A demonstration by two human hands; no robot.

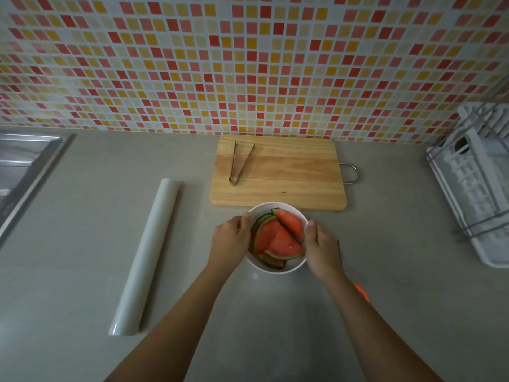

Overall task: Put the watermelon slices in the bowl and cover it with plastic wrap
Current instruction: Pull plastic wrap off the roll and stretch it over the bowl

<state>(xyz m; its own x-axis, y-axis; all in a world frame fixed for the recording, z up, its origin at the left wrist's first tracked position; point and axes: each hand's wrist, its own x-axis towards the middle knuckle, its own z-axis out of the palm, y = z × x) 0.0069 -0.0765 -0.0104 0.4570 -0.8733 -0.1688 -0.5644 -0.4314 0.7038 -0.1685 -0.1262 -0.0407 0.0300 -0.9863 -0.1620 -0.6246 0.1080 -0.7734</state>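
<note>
A person's two hands grip a white bowl (275, 267) of watermelon slices (278, 238) on a grey kitchen counter (82, 271). The left hand (230, 239) clasps the bowl's left side, thumb hooked over the rim; the right hand (322, 248) clasps the right side the same way, thumb on the rim beside the topmost slice. The slices lie stacked and overlapping inside the bowl, red flesh up, green rinds curving along their edges. No wrap covers the bowl.

Just behind the bowl, a wooden cutting board (286, 175) lies flat against the foot of a wall of red, orange and yellow tiles (248, 64). Metal tongs (239, 162) rest on the board's left half, their arms spread apart. A roll of plastic wrap (150, 252) lies on the counter well to the left of the bowl. A steel sink (22, 166) shows at the far left, a white dish rack (476, 183) at the far right. A thin dark object with an orange end (362, 292), possibly a knife, is mostly hidden behind the right forearm.
</note>
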